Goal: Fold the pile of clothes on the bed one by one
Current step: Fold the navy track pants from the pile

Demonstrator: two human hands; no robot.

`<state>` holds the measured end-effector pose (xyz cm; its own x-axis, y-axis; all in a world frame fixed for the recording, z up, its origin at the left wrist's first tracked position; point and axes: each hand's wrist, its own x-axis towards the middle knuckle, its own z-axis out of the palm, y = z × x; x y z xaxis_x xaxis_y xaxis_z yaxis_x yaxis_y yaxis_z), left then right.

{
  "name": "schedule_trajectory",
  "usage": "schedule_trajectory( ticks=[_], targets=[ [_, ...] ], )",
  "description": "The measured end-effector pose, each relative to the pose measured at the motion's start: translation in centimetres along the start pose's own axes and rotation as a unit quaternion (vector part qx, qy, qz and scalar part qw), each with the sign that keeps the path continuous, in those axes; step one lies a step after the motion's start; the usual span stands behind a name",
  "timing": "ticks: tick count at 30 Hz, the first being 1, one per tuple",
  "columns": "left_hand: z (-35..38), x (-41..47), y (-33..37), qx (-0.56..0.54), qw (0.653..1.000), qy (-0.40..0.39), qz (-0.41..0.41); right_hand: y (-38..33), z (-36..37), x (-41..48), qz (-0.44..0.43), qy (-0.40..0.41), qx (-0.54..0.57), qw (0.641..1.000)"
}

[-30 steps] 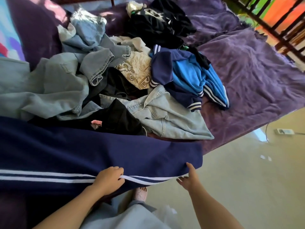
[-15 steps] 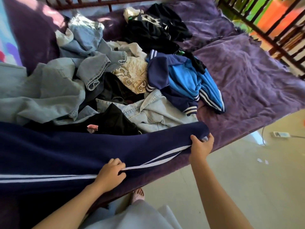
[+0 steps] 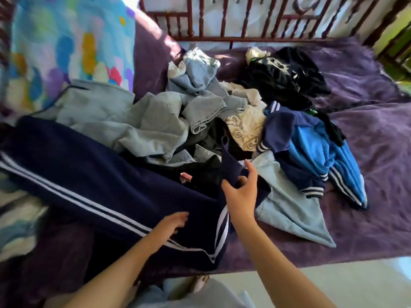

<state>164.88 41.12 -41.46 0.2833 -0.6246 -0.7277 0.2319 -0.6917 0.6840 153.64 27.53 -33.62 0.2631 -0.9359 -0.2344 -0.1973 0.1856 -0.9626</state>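
Navy track pants point(image 3: 89, 174) lie across front of bed point(image 3: 367, 174), nearer than pile point(image 3: 200, 112). Right hand point(image 3: 241, 194) pinches leg end, lifted. Left hand point(image 3: 171, 223) rests on fabric, fingers loose, grasping nothing. Best: pin crease, carry end over, match stripes, smooth flat.

head-worn view, looking down, near bed point(image 3: 367, 152)
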Motion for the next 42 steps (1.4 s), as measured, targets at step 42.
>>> schedule_trajectory(
  ticks=[42],
  targets=[
    [-28.4, 3.3, 0.2, 0.426, 0.88, 0.206, 0.028, 8.4, 15.2, -1.3, 0.113, -0.035, -0.394, 0.912]
  ],
)
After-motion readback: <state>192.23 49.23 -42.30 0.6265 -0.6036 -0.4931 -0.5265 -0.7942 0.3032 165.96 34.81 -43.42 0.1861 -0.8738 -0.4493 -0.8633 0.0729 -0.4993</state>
